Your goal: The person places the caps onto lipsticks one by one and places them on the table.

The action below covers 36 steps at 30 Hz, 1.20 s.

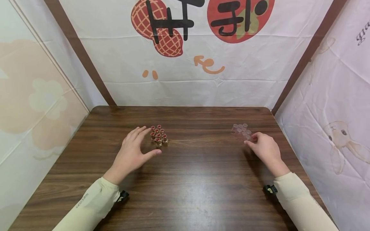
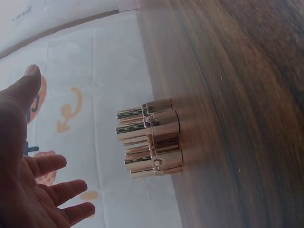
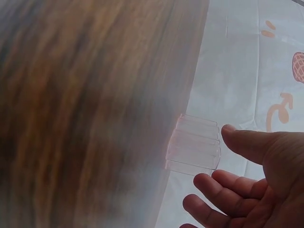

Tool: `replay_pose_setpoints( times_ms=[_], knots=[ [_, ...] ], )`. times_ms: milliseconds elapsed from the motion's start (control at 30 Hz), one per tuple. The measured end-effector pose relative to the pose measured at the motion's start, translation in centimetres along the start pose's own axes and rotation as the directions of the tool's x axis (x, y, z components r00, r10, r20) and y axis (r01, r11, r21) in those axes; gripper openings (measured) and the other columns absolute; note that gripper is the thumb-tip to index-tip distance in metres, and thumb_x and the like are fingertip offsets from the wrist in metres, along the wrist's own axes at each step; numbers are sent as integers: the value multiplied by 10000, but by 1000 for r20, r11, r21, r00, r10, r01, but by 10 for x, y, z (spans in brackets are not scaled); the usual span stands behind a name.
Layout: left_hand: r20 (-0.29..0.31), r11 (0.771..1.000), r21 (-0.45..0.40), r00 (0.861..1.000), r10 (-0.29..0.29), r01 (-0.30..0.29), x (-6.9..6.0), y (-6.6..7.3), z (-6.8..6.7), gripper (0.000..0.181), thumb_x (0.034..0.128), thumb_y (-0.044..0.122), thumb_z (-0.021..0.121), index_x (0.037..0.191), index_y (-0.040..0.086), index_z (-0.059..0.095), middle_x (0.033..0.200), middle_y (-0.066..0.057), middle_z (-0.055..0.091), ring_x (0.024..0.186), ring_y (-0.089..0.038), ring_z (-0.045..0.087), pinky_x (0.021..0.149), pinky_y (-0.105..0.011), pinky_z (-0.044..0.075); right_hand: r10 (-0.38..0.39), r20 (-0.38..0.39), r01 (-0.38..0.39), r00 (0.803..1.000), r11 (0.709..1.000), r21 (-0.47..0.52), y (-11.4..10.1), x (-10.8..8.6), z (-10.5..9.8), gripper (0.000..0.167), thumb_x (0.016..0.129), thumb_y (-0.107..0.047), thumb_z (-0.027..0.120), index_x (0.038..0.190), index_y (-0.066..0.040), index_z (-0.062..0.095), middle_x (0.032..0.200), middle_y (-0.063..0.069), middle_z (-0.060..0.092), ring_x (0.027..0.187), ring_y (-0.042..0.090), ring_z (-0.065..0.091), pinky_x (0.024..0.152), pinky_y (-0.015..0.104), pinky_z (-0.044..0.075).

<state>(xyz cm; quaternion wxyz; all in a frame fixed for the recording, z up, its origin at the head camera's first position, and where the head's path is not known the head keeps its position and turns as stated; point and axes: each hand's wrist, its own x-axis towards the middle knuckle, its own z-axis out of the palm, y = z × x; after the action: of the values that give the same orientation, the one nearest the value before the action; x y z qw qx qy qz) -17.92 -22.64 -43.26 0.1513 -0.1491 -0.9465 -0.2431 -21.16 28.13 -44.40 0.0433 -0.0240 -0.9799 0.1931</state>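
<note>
A cluster of gold lipstick tubes [image 1: 158, 136] with red tops stands upright on the left part of the wooden table. Beside it is my left hand [image 1: 130, 150], thumb and fingers spread apart, holding nothing. In the left wrist view the shiny tubes [image 2: 151, 140] stand apart from the fingers. Over on the right, several clear plastic caps [image 1: 240, 129] stand bunched together. My right hand [image 1: 265, 149] is at their near right side. In the right wrist view, a gap separates its thumb and fingers, close to the top of the clear caps [image 3: 194, 145]; contact is unclear.
The dark wood-grain table [image 1: 190, 179] reaches back to a printed white cloth wall [image 1: 185, 91]. Cloth panels also stand at the left [image 1: 34, 106] and right [image 1: 326, 96]. Dark straps with devices sit at both sleeve cuffs.
</note>
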Motion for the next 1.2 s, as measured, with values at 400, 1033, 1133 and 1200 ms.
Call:
replay_pose_setpoints(
  times_ms=[400, 1033, 1133, 1200],
  knots=[
    [12, 999, -2, 999, -40, 40, 1, -1, 3, 980, 776, 717, 754, 1509, 128, 480, 1559, -136, 456, 1432, -422, 376, 1112, -679, 277, 5, -15, -4, 1000, 1000, 13, 0, 6, 3, 454, 935, -414, 728, 1185, -37, 691, 1018, 132, 757, 882, 304, 696, 708, 490, 524],
    [138, 977, -108, 976, -171, 186, 16, -25, 11, 879, 867, 518, 789, 1516, 38, 441, 1522, -214, 486, 1437, -414, 403, 1210, -607, 193, -16, -42, 17, 999, 1000, 19, 3, 11, 8, 343, 927, -340, 743, 1110, -51, 717, 1026, 153, 753, 881, 339, 693, 706, 508, 512],
    [157, 973, -107, 970, -187, 205, 17, -29, 14, 854, 879, 470, 794, 1520, 36, 434, 1533, -219, 472, 1446, -417, 389, 1216, -603, 182, -15, -45, 16, 999, 1000, 17, 3, 12, 8, 326, 929, -335, 737, 1100, -58, 722, 1025, 149, 754, 879, 337, 692, 704, 507, 514],
    [162, 972, -108, 969, -188, 207, 18, -33, 16, 841, 883, 465, 791, 1517, 38, 440, 1534, -214, 474, 1447, -414, 388, 1214, -602, 186, -13, -47, 14, 999, 1000, 18, 3, 12, 7, 317, 929, -336, 732, 1091, -63, 727, 1025, 147, 755, 876, 334, 692, 703, 505, 514]
  ],
)
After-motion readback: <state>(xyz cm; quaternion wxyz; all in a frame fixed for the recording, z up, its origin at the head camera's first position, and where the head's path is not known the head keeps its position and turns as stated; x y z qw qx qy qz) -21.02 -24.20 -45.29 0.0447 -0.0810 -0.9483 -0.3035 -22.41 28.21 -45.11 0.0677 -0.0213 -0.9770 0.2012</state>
